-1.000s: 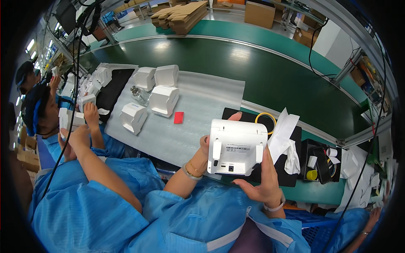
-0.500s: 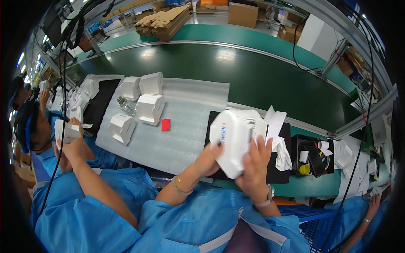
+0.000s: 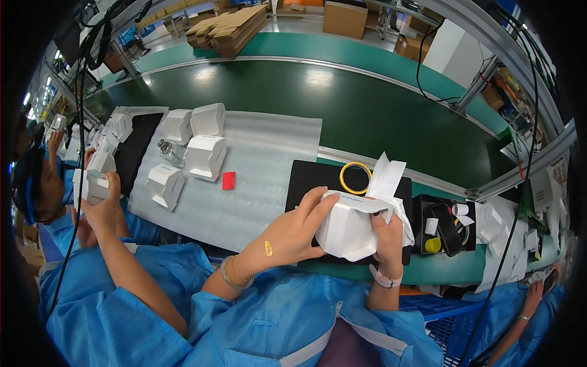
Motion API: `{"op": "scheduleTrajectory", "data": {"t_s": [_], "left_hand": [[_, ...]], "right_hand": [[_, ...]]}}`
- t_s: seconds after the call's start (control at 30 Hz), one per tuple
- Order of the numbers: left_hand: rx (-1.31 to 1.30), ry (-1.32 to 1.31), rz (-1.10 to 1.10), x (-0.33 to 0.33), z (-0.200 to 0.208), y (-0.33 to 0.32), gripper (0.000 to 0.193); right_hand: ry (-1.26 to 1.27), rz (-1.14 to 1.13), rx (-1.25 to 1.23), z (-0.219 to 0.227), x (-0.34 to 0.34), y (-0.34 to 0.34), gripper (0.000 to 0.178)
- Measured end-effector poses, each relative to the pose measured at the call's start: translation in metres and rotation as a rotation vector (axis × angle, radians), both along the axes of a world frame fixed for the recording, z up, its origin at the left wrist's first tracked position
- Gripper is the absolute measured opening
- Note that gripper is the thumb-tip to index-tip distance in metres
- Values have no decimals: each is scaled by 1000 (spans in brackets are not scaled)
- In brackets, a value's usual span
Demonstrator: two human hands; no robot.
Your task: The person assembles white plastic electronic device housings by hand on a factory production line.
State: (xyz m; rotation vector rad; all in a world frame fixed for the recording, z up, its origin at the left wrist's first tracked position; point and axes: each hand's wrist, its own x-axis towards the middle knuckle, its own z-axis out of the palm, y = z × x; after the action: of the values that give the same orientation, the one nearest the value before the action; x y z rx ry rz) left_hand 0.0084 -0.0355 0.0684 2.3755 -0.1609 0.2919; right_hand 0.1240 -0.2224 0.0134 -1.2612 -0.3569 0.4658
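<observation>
Between my two hands I hold a white faceted box (image 3: pixel 347 235), tilted over the black mat (image 3: pixel 301 183). My left hand (image 3: pixel 292 231) grips its left side, fingers on the top edge and thumb low down. At the right, my right hand (image 3: pixel 389 241) holds the box with the thumb up by a raised flap. A bit of yellow tape (image 3: pixel 268 248) sticks to the back of my left hand near the wrist. Behind the box lies a yellow tape roll (image 3: pixel 355 178). White paper sheets (image 3: pixel 387 177) lie beside it, partly hidden by my right hand.
Several white boxes (image 3: pixel 206 158), a clear glass bottle (image 3: pixel 172 153) and a red square (image 3: pixel 228 180) rest on a pale foam sheet (image 3: pixel 263 140) at left. A black bin (image 3: pixel 419 240) of small items stands at right. A co-worker's hands (image 3: pixel 101 208) hold another white box.
The box has been turned and lowered, and its top flap now shows near my right thumb. My left hand has shifted its grip. The yellow tape roll has come into sight behind the box.
</observation>
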Motion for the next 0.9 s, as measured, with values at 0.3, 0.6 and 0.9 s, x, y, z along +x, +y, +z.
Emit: {"op": "scheduleTrajectory", "data": {"t_s": [0.3, 0.6, 0.9], "left_hand": [[11, 52, -38, 1, -13, 4, 99], [-408, -89, -197, -4, 25, 9, 119], [-27, -391, 27, -11, 53, -15, 114]], "right_hand": [[-146, 99, -208, -3, 15, -21, 32], [535, 151, 383, -102, 14, -17, 46], [733, 300, 535, -86, -12, 7, 54]]}}
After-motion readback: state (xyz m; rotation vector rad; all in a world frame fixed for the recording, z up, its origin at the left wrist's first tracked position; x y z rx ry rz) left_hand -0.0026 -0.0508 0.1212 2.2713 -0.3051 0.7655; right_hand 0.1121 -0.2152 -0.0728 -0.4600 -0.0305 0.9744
